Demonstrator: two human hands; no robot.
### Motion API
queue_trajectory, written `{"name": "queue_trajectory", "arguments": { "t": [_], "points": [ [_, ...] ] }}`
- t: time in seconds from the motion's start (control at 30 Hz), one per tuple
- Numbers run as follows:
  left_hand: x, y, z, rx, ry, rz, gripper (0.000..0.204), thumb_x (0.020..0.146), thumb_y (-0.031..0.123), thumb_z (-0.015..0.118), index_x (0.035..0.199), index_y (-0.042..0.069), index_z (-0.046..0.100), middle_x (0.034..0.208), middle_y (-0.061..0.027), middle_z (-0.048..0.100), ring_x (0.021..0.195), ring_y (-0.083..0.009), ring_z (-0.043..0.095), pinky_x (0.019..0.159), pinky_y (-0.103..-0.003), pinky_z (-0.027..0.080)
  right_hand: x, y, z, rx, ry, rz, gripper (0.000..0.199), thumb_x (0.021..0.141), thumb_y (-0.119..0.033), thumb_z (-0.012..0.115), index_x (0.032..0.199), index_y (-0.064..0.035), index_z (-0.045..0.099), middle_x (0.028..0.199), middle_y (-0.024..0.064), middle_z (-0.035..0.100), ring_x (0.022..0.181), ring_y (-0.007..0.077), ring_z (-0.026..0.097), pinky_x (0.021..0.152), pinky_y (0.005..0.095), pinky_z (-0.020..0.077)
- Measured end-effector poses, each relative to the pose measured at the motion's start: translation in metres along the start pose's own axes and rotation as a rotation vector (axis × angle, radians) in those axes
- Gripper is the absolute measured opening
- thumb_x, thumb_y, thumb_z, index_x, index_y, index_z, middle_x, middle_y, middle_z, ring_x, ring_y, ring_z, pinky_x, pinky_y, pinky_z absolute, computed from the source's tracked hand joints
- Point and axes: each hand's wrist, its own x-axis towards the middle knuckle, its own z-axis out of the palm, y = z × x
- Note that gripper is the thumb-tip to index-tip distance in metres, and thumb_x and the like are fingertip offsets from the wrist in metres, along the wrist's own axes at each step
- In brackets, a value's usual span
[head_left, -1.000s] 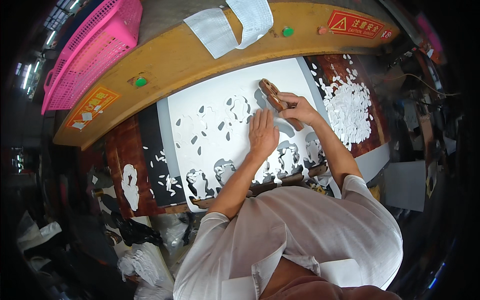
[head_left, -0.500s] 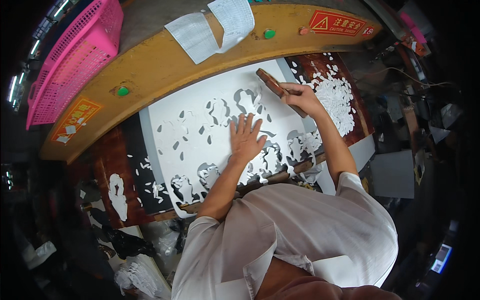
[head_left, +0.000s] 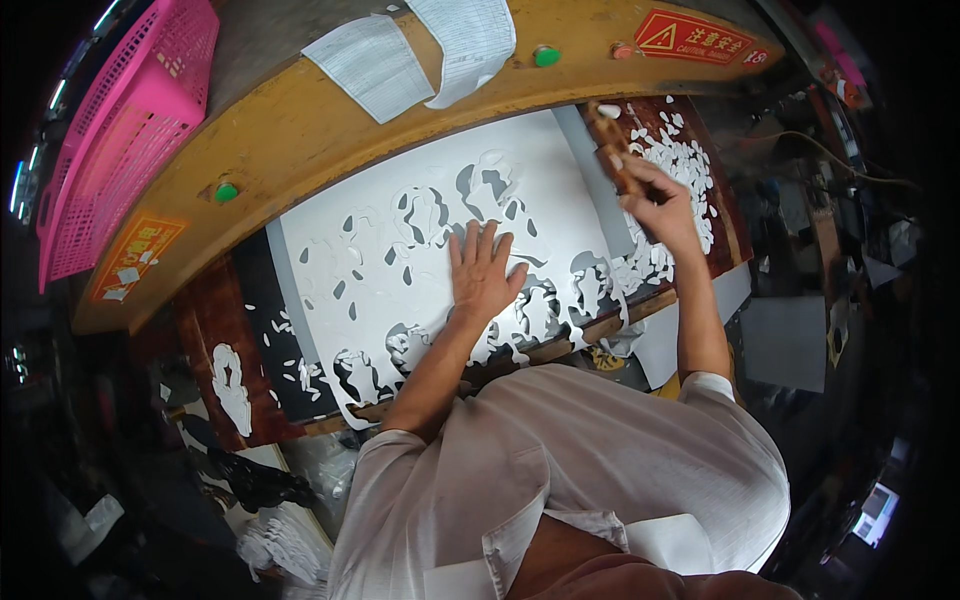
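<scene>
My left hand (head_left: 482,275) lies flat with spread fingers on a white sheet (head_left: 540,180) full of cut-out holes. Grey board shows through these holes. In my right hand (head_left: 660,200) is a brown cutting die (head_left: 615,150), long and narrow, blurred by motion. It is held over the sheet's right border, beside a pile of small white cut pieces (head_left: 685,165). Along the sheet's near edge run several larger U-shaped cut-outs, some with loose pieces in them.
A yellow machine beam (head_left: 270,140) crosses behind the sheet, with green buttons (head_left: 546,56) and papers (head_left: 368,68) on it. A pink basket (head_left: 130,150) stands at the far left. A looped white cut piece (head_left: 231,390) lies on the reddish-brown board at left.
My right hand has carried the cutting die rightward, off the white sheet toward the pile of small pieces. My left hand stays flat on the sheet. The whole view has shifted slightly.
</scene>
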Motion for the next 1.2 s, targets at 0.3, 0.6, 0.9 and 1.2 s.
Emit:
{"name": "queue_trajectory", "arguments": {
  "t": [0.3,0.6,0.9,1.2],
  "points": [
    [0.08,0.009,-0.006,-0.058,-0.013,0.313,0.052,0.089,0.034,0.076,0.131,0.004,0.068,0.149,-0.0134,0.056,0.149,-0.0404,0.04,0.125,-0.061,0.027,-0.025,0.04,0.067,-0.109,-0.032,0.138,0.052,0.075,-0.003,0.09,0.126,-0.0007,0.077,0.142,0.0178,0.067,0.134,0.0283,0.062,0.115,0.0375,0.0476],
    [0.151,-0.004,-0.039,0.031,-0.769,-0.237,0.062,0.1,0.048,0.063,0.144,0.005,0.061,0.165,-0.0127,0.043,0.151,-0.0337,0.042,0.122,-0.047,0.038,-0.03,0.038,0.061,-0.343,-0.007,0.093,0.049,0.075,-0.004,0.088,0.122,0.0015,0.077,0.143,0.0163,0.066,0.136,0.029,0.06,0.116,0.0385,0.0463],
    [0.08,-0.024,-0.057,0.14,-0.49,0.188,0.059,0.09,0.036,0.075,0.146,0.018,0.064,0.168,-0.0148,0.037,0.154,-0.0447,0.031,0.124,-0.066,0.023,-0.026,0.036,0.082,-0.573,-0.115,-0.073,0.053,0.071,-0.01,0.09,0.122,-0.0044,0.079,0.141,0.0111,0.07,0.135,0.037,0.056,0.114,0.0429,0.0495],
    [0.09,0.004,-0.054,0.06,-0.475,-0.006,0.07,0.084,0.058,0.079,0.141,0.019,0.067,0.161,-0.0148,0.043,0.147,-0.0437,0.035,0.119,-0.073,0.023,-0.026,0.042,0.084,-0.095,0.056,0.186,0.049,0.076,-0.008,0.09,0.124,-0.0026,0.078,0.144,0.0172,0.066,0.132,0.0286,0.063,0.111,0.0359,0.0512]
  ]
}}
